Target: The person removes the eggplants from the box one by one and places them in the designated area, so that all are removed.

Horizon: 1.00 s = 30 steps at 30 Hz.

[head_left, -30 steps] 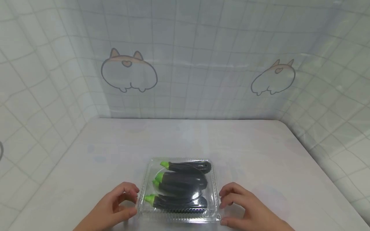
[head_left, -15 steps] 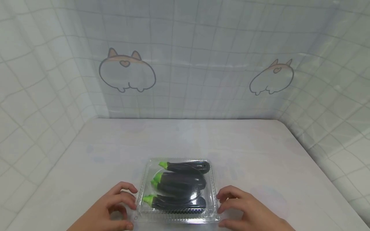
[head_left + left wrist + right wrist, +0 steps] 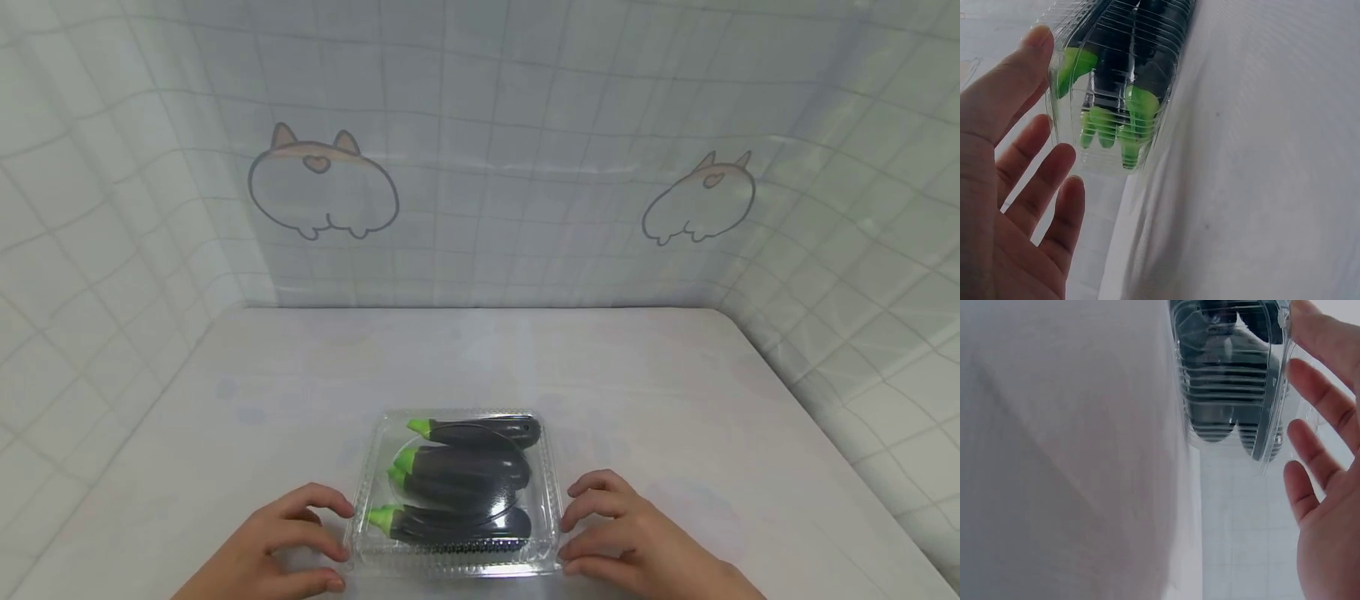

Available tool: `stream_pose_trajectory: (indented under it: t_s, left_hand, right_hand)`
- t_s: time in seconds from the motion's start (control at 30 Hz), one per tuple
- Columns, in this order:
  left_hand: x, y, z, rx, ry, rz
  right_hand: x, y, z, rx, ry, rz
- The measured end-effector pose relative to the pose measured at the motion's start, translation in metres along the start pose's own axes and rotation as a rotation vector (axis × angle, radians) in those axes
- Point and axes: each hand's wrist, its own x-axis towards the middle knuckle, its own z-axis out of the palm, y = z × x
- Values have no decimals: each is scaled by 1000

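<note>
A clear plastic clamshell box (image 3: 551,505) lies closed on the table, with several dark purple eggplants (image 3: 468,479) inside, their green stem ends towards the left. My left hand (image 3: 276,540) is at the box's left side, fingers loosely bent and spread. In the left wrist view its thumb (image 3: 1036,39) is up against the ribbed box edge, though contact is hard to tell. On the opposite side, my right hand (image 3: 622,537) has its fingertips by the right rim; the right wrist view shows these fingers (image 3: 1313,387) relaxed and apart. Neither hand grips the box.
The pale table (image 3: 480,358) stretches behind and to both sides of the box. A white grid-patterned curtain (image 3: 495,167) with printed corgi drawings (image 3: 324,187) surrounds it at the back and sides.
Both hands stay beside the box; their fingers have shifted and spread a little along its edges. The box and eggplants keep their place on the table while the head view drifts slightly.
</note>
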Motion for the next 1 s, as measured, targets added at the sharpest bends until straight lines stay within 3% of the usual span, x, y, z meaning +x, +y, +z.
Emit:
stream_pose_trajectory:
  t_s: [0.07, 0.17, 0.3, 0.5, 0.63, 1.0]
  left_hand:
    - [2, -1, 0, -18, -3, 45]
    - [5, -2, 1, -7, -6, 90]
    - [7, -2, 0, 18, -14, 113]
    - [14, 1, 1, -22, -13, 180]
    - [17, 4, 1, -23, -10, 184]
    - [19, 5, -1, 161, 21, 341]
  right_hand:
    - [3, 2, 0, -32, 11, -73]
    - [6, 2, 1, -48, 14, -115]
    - [5, 0, 3, -46, 6, -82]
    - [1, -1, 6, -47, -12, 21]
    - [0, -1, 7, -45, -3, 29]
    - [-2, -2, 3, 8, -4, 2]
